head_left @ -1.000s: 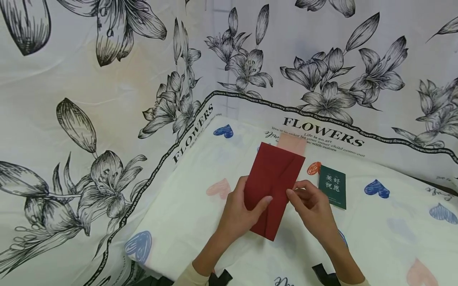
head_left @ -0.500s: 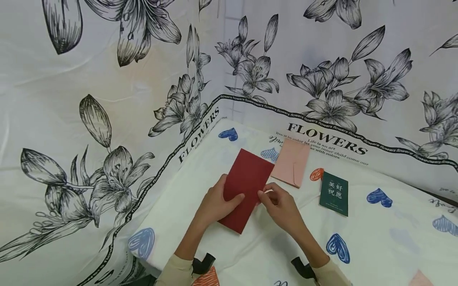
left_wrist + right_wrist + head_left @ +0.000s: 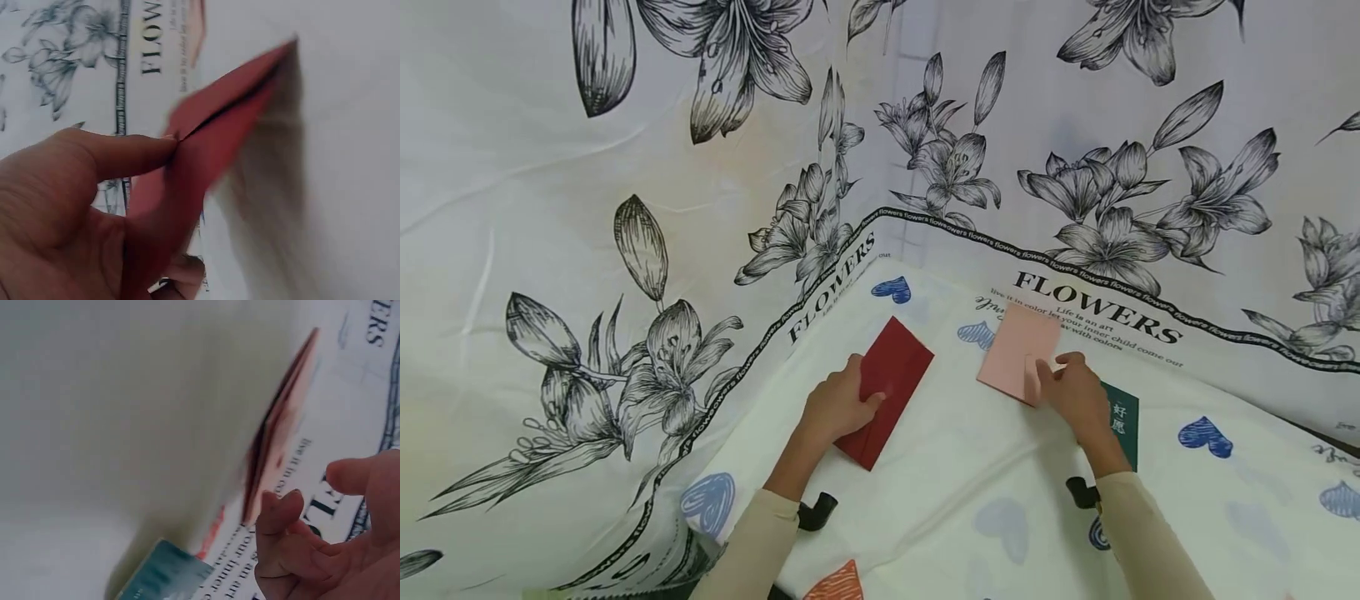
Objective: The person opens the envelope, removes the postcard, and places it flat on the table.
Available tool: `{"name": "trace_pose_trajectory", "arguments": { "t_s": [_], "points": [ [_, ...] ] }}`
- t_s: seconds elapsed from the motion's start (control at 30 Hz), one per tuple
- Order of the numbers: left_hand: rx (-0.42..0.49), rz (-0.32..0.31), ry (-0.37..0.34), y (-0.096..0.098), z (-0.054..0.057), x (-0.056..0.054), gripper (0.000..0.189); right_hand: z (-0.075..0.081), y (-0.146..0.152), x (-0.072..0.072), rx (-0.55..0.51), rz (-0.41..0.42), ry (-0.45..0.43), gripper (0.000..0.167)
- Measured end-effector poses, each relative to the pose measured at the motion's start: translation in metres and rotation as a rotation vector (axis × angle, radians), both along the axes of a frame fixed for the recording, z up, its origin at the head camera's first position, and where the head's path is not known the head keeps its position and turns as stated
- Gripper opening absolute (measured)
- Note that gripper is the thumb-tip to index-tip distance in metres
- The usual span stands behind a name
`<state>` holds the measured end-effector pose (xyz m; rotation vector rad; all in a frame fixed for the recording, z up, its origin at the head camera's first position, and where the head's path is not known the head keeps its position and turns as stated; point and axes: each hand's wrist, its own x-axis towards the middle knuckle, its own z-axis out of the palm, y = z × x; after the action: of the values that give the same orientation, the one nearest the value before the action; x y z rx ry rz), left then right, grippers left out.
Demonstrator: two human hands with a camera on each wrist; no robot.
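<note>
Two hands reach in over a white cloth (image 3: 940,521) printed with hearts. Furthest left, a hanging fabric (image 3: 512,217) carries black line drawings of lilies. Next comes the left hand (image 3: 835,406), in a beige sleeve (image 3: 748,542), holding a red envelope (image 3: 901,364): its thumb lies on the near face, its fingers behind. The envelope is tilted and raised above the cloth, and the left wrist view shows its flap standing slightly away. Right of it, a pink envelope (image 3: 1009,350) lies on the cloth, below the printed word FLOWERS. Just beside its right edge is the right hand (image 3: 1081,398), thumb and index finger apart, remaining fingers bent, gripping nothing; I cannot tell whether a fingertip touches the pink paper. Last, a dark green card (image 3: 1126,421) with white Chinese characters lies partly hidden behind the right hand and forearm.
</note>
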<state>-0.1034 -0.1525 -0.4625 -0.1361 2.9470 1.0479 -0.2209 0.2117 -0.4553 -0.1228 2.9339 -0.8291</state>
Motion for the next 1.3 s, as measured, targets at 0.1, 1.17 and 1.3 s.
{"name": "trace_pose_trajectory", "arguments": {
  "t_s": [0.1, 1.17, 1.3],
  "points": [
    [-0.176, 0.031, 0.013, 0.001, -0.008, -0.004, 0.070, -0.013, 0.003, -0.012, 0.035, -0.021, -0.082, 0.083],
    [1.043, -0.291, -0.038, 0.108, 0.025, 0.012, 0.057, 0.059, -0.034, 0.137, -0.552, 0.005, -0.053, 0.063],
    [1.067, -0.245, 0.070, 0.122, 0.025, 0.010, 0.037, 0.060, -0.040, 0.150, -0.387, 0.046, 0.089, 0.064]
  ]
}}
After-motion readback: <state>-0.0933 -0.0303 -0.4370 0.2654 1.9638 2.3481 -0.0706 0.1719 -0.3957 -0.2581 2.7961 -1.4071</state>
